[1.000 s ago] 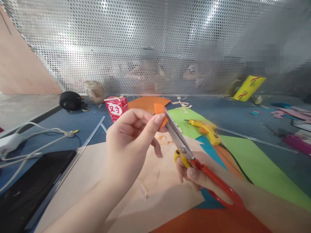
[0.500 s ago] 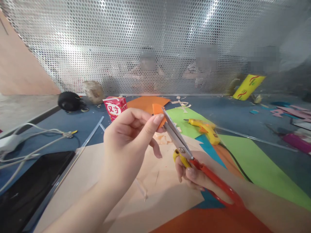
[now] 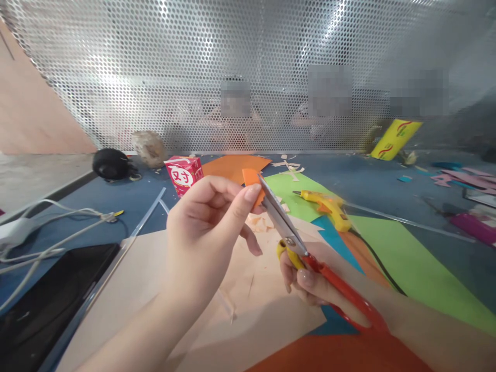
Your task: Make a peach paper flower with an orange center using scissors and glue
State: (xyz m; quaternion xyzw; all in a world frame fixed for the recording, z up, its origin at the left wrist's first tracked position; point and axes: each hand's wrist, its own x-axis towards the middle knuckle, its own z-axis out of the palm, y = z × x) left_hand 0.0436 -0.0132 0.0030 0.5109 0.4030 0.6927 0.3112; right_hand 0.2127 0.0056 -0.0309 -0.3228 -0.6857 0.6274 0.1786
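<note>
A blue counter (image 3: 116, 199) covered with colored paper was seen. A small orange paper piece (image 3: 251, 177) was pinched in the left hand (image 3: 205, 235), held up above the counter. Scissors (image 3: 310, 258) were gripped by the right hand (image 3: 310, 281). A fingertip so near the blades could be nicked.

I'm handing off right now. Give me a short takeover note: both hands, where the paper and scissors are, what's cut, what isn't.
Left hand: pinch grip on the small orange paper piece, held up above the table.
Right hand: grips the red-handled scissors, blades against the piece's right edge.
Nearby: beige sheet with paper scraps below the hands; yellow glue gun on the green sheet.
Done: some trimming, judging by the scraps.
Left: the piece is uncut at the blades; how far they have bitten cannot be told.
</note>
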